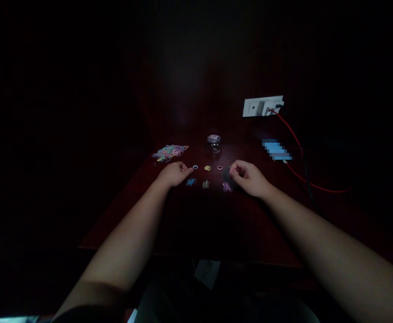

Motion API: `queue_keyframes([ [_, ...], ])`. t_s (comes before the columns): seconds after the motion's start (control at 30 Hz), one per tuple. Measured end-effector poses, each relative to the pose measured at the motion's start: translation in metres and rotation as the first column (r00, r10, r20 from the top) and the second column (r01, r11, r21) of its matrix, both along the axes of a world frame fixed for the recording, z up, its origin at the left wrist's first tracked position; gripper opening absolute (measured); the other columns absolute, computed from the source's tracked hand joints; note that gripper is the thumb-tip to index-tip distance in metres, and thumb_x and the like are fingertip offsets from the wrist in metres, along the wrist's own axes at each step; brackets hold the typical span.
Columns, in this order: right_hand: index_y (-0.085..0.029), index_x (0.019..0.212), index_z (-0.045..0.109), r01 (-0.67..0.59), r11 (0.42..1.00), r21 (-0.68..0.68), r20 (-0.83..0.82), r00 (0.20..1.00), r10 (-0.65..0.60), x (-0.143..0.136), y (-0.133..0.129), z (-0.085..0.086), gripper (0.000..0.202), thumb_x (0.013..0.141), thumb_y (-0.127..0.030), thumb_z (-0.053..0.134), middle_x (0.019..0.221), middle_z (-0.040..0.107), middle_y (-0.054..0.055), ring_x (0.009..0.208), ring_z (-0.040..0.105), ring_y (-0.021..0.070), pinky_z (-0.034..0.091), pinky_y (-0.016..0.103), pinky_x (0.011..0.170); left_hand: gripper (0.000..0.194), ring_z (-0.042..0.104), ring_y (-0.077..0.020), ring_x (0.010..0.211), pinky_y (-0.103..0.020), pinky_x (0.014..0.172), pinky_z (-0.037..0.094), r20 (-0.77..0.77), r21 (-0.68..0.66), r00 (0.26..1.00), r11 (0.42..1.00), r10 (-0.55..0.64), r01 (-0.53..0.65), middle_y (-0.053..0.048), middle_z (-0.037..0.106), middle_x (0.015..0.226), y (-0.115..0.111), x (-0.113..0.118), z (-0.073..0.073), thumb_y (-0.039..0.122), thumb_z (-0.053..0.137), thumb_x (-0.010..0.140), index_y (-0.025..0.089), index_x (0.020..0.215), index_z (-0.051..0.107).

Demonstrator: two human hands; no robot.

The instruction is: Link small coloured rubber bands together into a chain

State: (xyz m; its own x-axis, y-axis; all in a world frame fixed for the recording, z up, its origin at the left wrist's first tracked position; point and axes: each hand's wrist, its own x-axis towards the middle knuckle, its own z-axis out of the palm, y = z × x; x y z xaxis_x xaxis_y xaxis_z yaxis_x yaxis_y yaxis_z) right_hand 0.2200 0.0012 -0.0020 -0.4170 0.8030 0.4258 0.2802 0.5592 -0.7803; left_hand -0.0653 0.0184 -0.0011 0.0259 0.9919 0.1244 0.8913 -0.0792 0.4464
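Note:
My left hand (175,174) rests on the dark red table with its fingers loosely bent and the thumb stretched out, nothing visible in it. The thumb tip is beside a blue hair tie (195,167). My right hand (246,177) is closed, fingertips drawn together; what they hold, if anything, is too small to tell. A dark greenish ring (229,168) shows partly behind those fingertips. Between my hands are yellow hair ties (207,168) and a pink hair tie (220,168). Nearer to me lie small piles of blue bands (191,182), pale yellowish bands (206,184) and purple bands (227,187).
A mixed heap of colourful bands (171,152) lies at the back left. Behind the row stands a clear lidded jar (213,144). At right are a blurred-out blue phone-like screen (276,150), a red cable (314,183) and a wall socket (263,106). The surroundings are very dark.

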Motion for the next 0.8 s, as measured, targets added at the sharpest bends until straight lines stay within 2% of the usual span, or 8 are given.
queue_keyframes([
  [0.1, -0.018, 0.074, 0.05, -0.007, 1.0, -0.004, 0.004, 1.0, 0.007, 0.0, 0.0, 0.0, 0.011, 0.079, -0.026, 0.056, 0.06, 0.044, -0.004, 0.054, 0.038, 0.0096, 0.032, 0.024, 0.053, 0.053, 0.055, -0.0309, 0.109, -0.038, 0.091, 0.04, -0.104, 0.116, 0.976, 0.977, 0.194, -0.181, -0.016, 0.06, 0.119, 0.015, -0.013, -0.01, 0.059, 0.052, 0.078, 0.016, 0.106, 0.065],
  [0.2, -0.018, 0.074, 0.05, -0.013, 1.0, 0.002, 0.009, 1.0, 0.013, 0.0, 0.001, -0.001, 0.01, 0.079, -0.025, 0.056, 0.061, 0.045, -0.003, 0.055, 0.038, 0.0097, 0.032, 0.024, 0.053, 0.065, 0.04, -0.0388, 0.127, -0.047, 0.101, 0.034, -0.145, 0.079, 0.931, 0.942, 0.334, -0.326, -0.017, 0.047, 0.138, 0.027, -0.024, -0.02, 0.062, 0.05, 0.076, 0.016, 0.122, 0.059],
  [0.3, -0.018, 0.074, 0.051, -0.007, 1.0, 0.007, 0.007, 1.0, 0.007, 0.0, 0.0, -0.001, 0.01, 0.079, -0.024, 0.056, 0.061, 0.045, -0.003, 0.055, 0.038, 0.0098, 0.032, 0.023, 0.053, 0.069, 0.039, -0.0411, 0.128, -0.051, 0.1, 0.035, -0.144, 0.039, 0.913, 0.924, 0.382, -0.38, -0.016, 0.047, 0.139, 0.033, -0.029, -0.026, 0.064, 0.048, 0.076, 0.019, 0.127, 0.056],
  [0.43, -0.018, 0.074, 0.05, -0.009, 1.0, -0.003, 0.006, 1.0, 0.009, -0.002, -0.001, -0.001, 0.01, 0.079, -0.025, 0.056, 0.06, 0.045, -0.004, 0.054, 0.039, 0.0098, 0.031, 0.023, 0.051, 0.07, 0.042, -0.0408, 0.125, -0.051, 0.098, 0.038, -0.138, 0.062, 0.896, 0.906, 0.423, -0.418, -0.017, 0.052, 0.133, 0.036, -0.032, -0.029, 0.064, 0.048, 0.075, 0.018, 0.126, 0.056],
  [0.8, -0.018, 0.074, 0.05, 0.004, 1.0, 0.002, 0.01, 1.0, -0.004, -0.002, -0.002, 0.001, 0.008, 0.079, -0.023, 0.055, 0.059, 0.044, -0.004, 0.053, 0.038, 0.0095, 0.031, 0.023, 0.051, 0.056, 0.044, -0.0437, 0.121, -0.055, 0.095, 0.038, -0.054, 0.087, 0.877, 0.877, 0.477, -0.472, -0.021, 0.053, 0.129, 0.039, -0.04, -0.024, 0.053, 0.056, 0.074, 0.015, 0.113, 0.064],
])
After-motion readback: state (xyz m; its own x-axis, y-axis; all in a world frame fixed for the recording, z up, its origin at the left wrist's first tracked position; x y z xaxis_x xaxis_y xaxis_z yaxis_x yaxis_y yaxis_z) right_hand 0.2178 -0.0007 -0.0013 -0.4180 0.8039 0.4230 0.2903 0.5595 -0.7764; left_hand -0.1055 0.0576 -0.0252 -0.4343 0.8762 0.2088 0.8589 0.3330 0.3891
